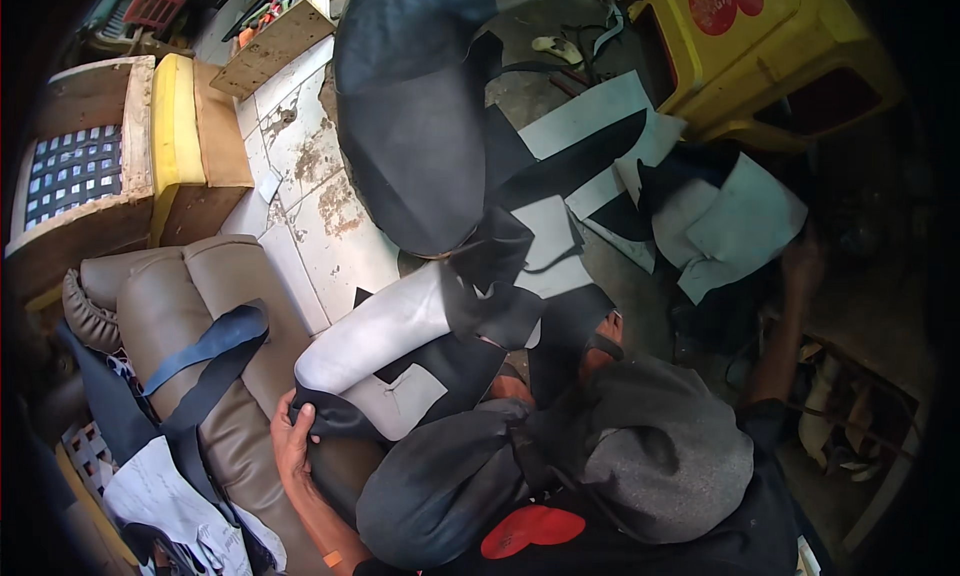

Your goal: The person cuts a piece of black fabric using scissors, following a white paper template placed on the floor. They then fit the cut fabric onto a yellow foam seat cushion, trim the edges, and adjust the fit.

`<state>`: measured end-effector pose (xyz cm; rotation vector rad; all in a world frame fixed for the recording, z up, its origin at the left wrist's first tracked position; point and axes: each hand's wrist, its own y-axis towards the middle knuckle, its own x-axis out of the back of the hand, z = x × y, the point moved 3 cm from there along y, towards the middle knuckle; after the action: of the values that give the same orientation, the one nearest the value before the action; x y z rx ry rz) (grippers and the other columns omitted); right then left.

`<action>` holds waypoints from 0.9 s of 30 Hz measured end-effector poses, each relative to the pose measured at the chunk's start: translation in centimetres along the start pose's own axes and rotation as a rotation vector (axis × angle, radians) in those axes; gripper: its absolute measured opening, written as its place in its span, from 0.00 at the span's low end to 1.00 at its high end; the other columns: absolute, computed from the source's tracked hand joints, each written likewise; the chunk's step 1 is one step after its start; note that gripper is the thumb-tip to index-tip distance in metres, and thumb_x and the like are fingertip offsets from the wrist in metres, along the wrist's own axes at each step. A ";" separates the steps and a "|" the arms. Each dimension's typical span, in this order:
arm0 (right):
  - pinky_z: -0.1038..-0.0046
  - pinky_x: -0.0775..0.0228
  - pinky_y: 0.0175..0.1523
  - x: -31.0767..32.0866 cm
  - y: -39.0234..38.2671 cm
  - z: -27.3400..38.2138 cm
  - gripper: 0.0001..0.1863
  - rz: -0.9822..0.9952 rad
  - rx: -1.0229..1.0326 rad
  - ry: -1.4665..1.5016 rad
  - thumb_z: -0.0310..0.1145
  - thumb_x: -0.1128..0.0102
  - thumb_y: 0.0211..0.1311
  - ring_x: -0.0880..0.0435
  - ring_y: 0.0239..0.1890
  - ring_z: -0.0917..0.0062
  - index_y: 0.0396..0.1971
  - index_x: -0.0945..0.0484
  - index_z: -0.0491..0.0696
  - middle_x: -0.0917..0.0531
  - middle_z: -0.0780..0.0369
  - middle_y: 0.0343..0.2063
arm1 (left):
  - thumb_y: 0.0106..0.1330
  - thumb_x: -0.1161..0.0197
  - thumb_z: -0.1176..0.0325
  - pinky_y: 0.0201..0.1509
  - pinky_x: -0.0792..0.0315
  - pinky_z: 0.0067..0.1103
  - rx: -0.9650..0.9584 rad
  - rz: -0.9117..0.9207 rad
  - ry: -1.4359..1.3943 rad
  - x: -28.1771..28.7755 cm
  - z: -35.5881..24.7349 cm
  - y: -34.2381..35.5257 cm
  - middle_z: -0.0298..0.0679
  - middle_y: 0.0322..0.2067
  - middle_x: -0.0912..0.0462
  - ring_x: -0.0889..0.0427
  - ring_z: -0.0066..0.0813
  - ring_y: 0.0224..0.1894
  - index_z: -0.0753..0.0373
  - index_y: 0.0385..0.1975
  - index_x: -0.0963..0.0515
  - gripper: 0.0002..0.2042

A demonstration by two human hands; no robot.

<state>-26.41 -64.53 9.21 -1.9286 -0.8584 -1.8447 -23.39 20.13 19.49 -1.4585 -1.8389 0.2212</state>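
Observation:
My left hand [292, 438] grips the dark edge of a black seat cover [340, 416], whose pale backing is rolled into a tube [380, 331] across my lap. The cover lies against a grey-brown seat cushion [215, 296] with a blue strap [210, 344] draped over it. My right hand [802, 263] is stretched out to the right, at the lower edge of a pale-backed piece of cover material [745, 221]. Its fingers are in shadow, so I cannot tell whether they hold anything. A large black leather sheet [410, 106] hangs in front of me.
A yellow plastic stool [760, 46] stands at the upper right. A wooden seat frame with yellow foam [175, 126] is at the upper left on stained floor tiles [305, 176]. Black and pale offcuts [590, 146] litter the floor. My knees in grey trousers [660, 456] fill the lower middle.

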 end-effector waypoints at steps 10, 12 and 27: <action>0.56 0.26 0.62 0.0 -19.7 26.3 0.26 0.944 0.811 0.768 0.41 0.36 0.67 0.19 0.59 0.52 0.61 0.25 0.45 0.20 0.48 0.56 | 0.63 0.25 0.52 0.32 0.28 0.18 -0.033 -0.065 0.098 -2.6 -0.7 0.1 0.37 0.40 0.18 0.21 0.21 0.36 0.65 0.63 0.27 0.34; 0.55 0.27 0.63 -2.8 -25.6 29.0 0.46 1.015 0.949 0.959 0.54 0.32 0.65 0.20 0.59 0.52 0.74 0.40 0.47 0.23 0.46 0.59 | 0.65 0.26 0.51 0.32 0.28 0.17 -0.085 0.037 -0.053 -2.3 0.6 0.4 0.38 0.43 0.18 0.20 0.21 0.36 0.66 0.66 0.31 0.36; 0.61 0.25 0.54 -5.8 -26.4 30.5 0.14 1.048 0.808 0.835 0.46 0.33 0.66 0.18 0.51 0.61 0.36 0.13 0.51 0.18 0.58 0.41 | 0.63 0.23 0.62 0.32 0.25 0.13 -0.240 0.194 -0.302 -4.7 -4.3 -2.8 0.41 0.46 0.15 0.19 0.19 0.32 0.69 0.67 0.32 0.36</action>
<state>-19.15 -26.64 -3.85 -0.6863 -0.1434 -1.1337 -22.47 13.69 21.97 -1.8571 -2.0153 0.3414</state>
